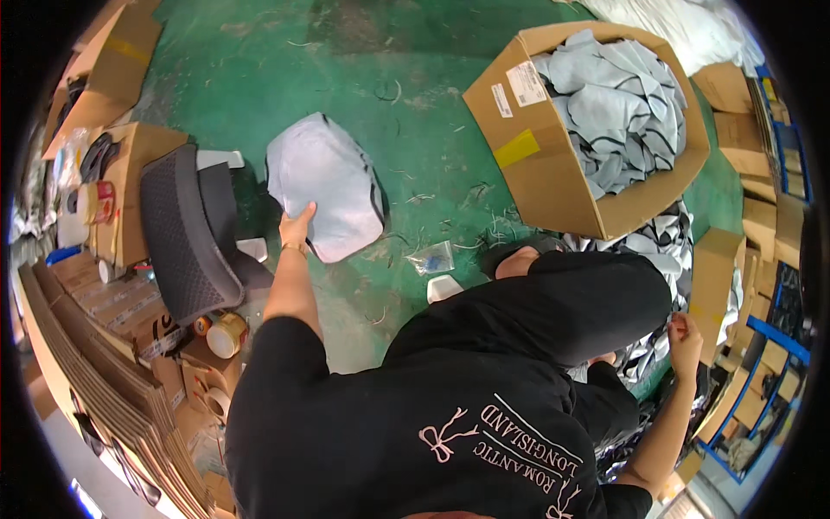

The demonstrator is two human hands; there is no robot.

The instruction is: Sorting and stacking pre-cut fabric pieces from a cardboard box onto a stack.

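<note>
A light grey fabric piece with dark edging (327,186) lies on the green floor ahead of me, perhaps on top of more like it. My left hand (296,227) grips its near left edge, thumb on the upper face and the other fingers mostly hidden. Out to the right, beside my bent knee, my right hand (685,336) is closed with curled fingers; whatever it may hold is too small to name. Below that hand, a heap of grey and black-edged pieces (644,359) shows past my leg.
A large open cardboard box (553,164) full of grey pieces stands at the far right. A black stool-like seat (186,233) is on the left, near a jar (226,336) and stacked flat cardboard (108,381). A small clear bag (430,258) and thread scraps lie on the floor.
</note>
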